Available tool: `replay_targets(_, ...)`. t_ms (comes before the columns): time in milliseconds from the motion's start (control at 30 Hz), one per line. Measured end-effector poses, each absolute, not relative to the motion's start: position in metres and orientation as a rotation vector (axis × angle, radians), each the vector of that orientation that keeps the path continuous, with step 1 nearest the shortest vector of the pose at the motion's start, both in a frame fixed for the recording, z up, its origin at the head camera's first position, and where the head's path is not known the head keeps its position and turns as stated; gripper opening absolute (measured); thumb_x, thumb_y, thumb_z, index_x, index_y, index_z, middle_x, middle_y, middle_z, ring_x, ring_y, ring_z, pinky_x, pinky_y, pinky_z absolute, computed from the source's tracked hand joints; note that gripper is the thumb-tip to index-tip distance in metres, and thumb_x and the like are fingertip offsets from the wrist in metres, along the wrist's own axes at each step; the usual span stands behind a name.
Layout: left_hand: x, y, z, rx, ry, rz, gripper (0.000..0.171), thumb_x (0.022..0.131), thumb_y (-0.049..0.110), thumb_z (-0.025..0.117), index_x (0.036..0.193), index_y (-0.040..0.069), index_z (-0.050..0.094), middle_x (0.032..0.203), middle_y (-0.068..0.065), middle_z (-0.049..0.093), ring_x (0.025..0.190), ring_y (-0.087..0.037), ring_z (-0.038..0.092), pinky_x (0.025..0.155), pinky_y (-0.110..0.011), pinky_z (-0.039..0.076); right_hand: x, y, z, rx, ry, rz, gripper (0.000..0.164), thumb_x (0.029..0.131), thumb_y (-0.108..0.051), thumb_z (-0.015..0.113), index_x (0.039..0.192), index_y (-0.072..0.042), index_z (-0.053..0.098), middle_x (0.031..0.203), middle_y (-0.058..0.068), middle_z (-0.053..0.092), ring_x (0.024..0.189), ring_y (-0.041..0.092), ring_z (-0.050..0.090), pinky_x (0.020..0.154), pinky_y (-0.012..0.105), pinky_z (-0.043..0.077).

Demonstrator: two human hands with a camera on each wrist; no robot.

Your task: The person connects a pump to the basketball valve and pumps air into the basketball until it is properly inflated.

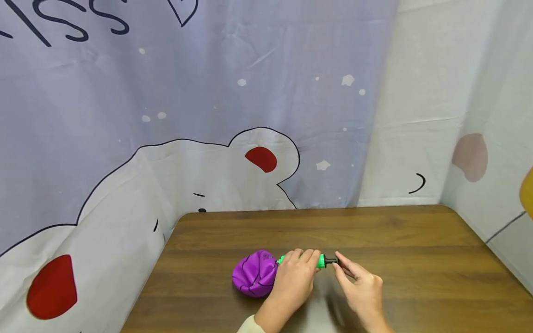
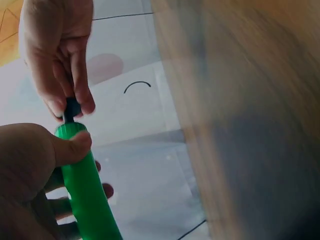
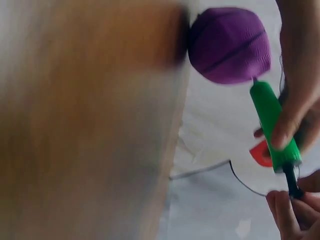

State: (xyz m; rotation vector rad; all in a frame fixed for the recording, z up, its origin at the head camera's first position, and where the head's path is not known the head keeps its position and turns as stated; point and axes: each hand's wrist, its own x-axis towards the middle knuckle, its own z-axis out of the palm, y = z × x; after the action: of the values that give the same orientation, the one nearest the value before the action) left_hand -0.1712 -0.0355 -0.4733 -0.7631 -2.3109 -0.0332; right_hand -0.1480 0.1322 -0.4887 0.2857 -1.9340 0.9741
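A purple ball (image 1: pixel 255 274) with black lines lies on the wooden table, wrinkled and partly deflated. The thin tip of a green hand pump (image 3: pixel 270 115) meets the ball's side in the right wrist view. My left hand (image 1: pixel 294 277) grips the pump's green barrel (image 2: pixel 85 185), thumb along its top. With thumb and fingers my right hand (image 1: pixel 362 289) pinches the black handle (image 2: pixel 72 107) at the pump's other end. A short length of black rod shows between barrel and handle.
The brown wooden table (image 1: pixel 437 259) runs back to a printed curtain (image 1: pixel 316 115) that hangs behind it. Another pale cloth side (image 1: pixel 499 115) stands along the right edge.
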Motion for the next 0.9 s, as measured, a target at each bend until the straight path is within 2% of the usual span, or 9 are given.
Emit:
replay_targets(167,-0.172,-0.039,-0.471,-0.752,-2.313,-0.064,0.044,0.079,0.036,0.083,0.114,0.018,0.065,0.103,0.008,0.070,0.085,-0.011,0.064,0.077,-0.026,0.055,-0.149,0.156,-0.478,0.260,-1.956,0.934,0.033,0.070,0.005,0.083,0.102,-0.007,0.081,0.086,0.008,0.078,0.076,-0.011,0.067,0.056,0.007,0.050)
replay_targets(333,-0.173,-0.041,-0.466,-0.729,-2.344,-0.060,0.043,0.081,0.035,0.082,0.116,0.018,0.064,0.104,0.007,0.070,0.087,-0.012,0.064,0.080,-0.026,0.056,-0.147,0.178,-0.469,0.167,-1.954,0.938,0.032,0.074,0.004,0.082,0.103,-0.008,0.081,0.089,0.010,0.078,0.084,-0.021,0.058,0.055,0.004,0.047)
replay_targets(500,-0.174,-0.041,-0.466,-0.726,-2.350,-0.060,0.043,0.082,0.034,0.082,0.117,0.017,0.065,0.104,0.006,0.071,0.087,-0.012,0.064,0.081,-0.027,0.056,-0.143,0.189,-0.463,0.097,-1.994,0.974,0.031,0.079,0.002,0.080,0.107,-0.010,0.080,0.091,0.010,0.078,0.085,-0.025,0.054,0.039,0.008,0.033)
replay_targets(533,-0.174,-0.041,-0.466,-0.726,-2.347,-0.061,0.043,0.082,0.034,0.082,0.117,0.016,0.065,0.104,0.006,0.071,0.087,-0.013,0.064,0.081,-0.027,0.056,-0.142,0.189,-0.463,0.086,-2.002,0.979,0.032,0.079,0.002,0.080,0.108,-0.011,0.080,0.092,0.010,0.078,0.085,-0.026,0.054,0.040,0.007,0.034)
replay_targets(733,-0.175,-0.037,-0.469,-0.714,-2.313,-0.017,0.042,0.079,0.032,0.083,0.113,0.013,0.066,0.101,0.005,0.070,0.087,-0.014,0.064,0.082,-0.028,0.056,-0.143,0.169,-0.472,0.090,-1.955,0.944,0.032,0.078,0.004,0.080,0.108,-0.008,0.080,0.090,0.008,0.078,0.086,-0.020,0.057,0.059,0.004,0.048)
replay_targets(900,-0.172,-0.031,-0.470,-0.729,-2.284,0.012,0.040,0.079,0.033,0.084,0.109,0.013,0.067,0.098,0.005,0.069,0.084,-0.014,0.064,0.080,-0.028,0.057,-0.146,0.144,-0.483,0.141,-1.944,0.877,0.034,0.075,0.002,0.081,0.107,-0.009,0.080,0.087,0.003,0.078,0.076,0.000,0.070,0.058,0.011,0.053)
